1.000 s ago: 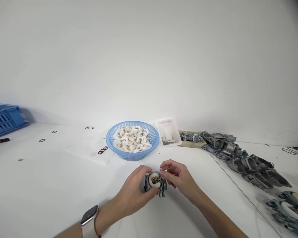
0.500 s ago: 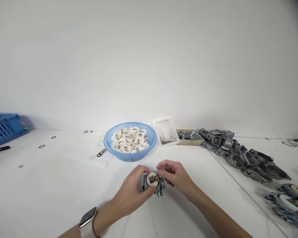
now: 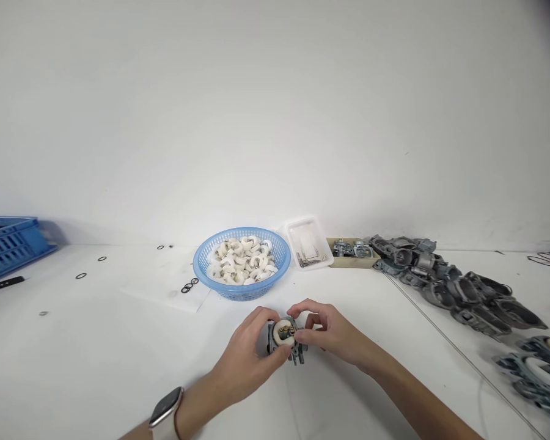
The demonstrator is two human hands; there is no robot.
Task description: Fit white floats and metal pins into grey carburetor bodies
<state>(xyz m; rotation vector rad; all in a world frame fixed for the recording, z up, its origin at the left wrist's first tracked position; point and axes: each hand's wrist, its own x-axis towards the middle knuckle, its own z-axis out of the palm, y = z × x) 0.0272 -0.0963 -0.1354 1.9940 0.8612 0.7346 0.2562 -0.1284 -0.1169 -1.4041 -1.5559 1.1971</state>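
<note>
A grey metal carburetor body (image 3: 297, 354) rests on the white table between my hands, its open side facing up. Inside its rim sits a white C-shaped float (image 3: 278, 333), with brass fittings in the middle. My left hand (image 3: 245, 354) is closed around the carburetor's left side, the thumb at the float's near edge. On the right side, my right hand (image 3: 327, 333) touches the body with bent fingers, the thumb at the float's right edge. Whether a small part is between those fingertips is hidden.
A blue basket (image 3: 242, 293) of white floats stands behind, beside a white tray (image 3: 323, 229) of thin pins and a tan box (image 3: 352, 263) of metal parts. Carburetor bodies (image 3: 467, 293) are piled at right. Black rubber rings (image 3: 187, 288) and a blue crate (image 3: 13, 244) lie left.
My right thumb has moved down from the upper right of the carburetor to the float's right edge. My left hand keeps its hold. The view has shifted slightly.
</note>
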